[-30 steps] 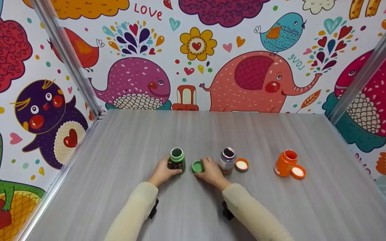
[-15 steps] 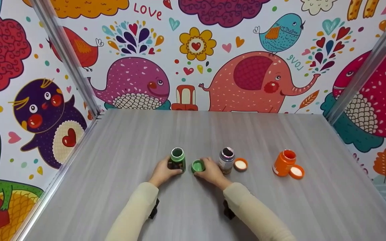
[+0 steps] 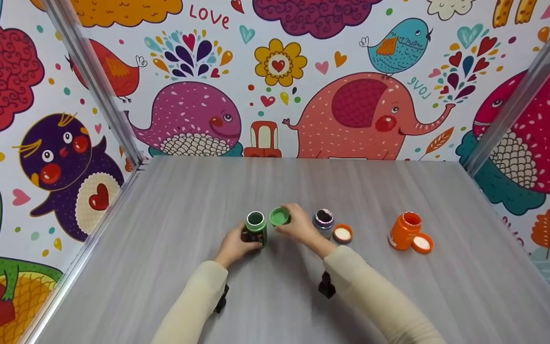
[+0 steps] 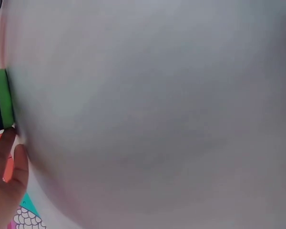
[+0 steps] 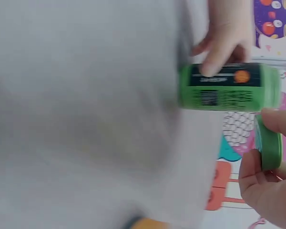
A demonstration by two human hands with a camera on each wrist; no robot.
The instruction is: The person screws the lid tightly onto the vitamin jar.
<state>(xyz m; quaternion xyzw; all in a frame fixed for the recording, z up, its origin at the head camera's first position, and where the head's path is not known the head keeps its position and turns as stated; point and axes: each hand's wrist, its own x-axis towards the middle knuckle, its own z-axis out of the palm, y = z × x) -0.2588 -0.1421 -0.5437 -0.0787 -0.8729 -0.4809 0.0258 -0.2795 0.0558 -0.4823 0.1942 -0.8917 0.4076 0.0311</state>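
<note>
A green plastic jar [image 3: 256, 230] with a dark label stands uncapped on the table, its mouth facing up. My left hand [image 3: 235, 244] grips it low down from the left side, the thumb across the front. In the right wrist view the jar's printed label [image 5: 224, 90] shows beside the left fingers. My right hand [image 3: 301, 225] pinches a green screw lid [image 3: 279, 216] by its edge, raised just right of the jar's mouth, with its inner side toward the head camera. In the left wrist view only the jar's green base [image 4: 5, 98] and some fingers show.
Right of my right hand stands an uncapped purple-grey jar [image 3: 323, 227], with an orange-rimmed lid [image 3: 343, 234] lying beside it. Farther right are an uncapped orange jar [image 3: 403, 233] and another orange lid [image 3: 422, 243]. A patterned wall borders the grey table [image 3: 198, 191] at the back.
My right hand has lifted the green lid off the table, up and away from me, to about the height of the jar's mouth. The left hand and green jar have shifted slightly right.
</note>
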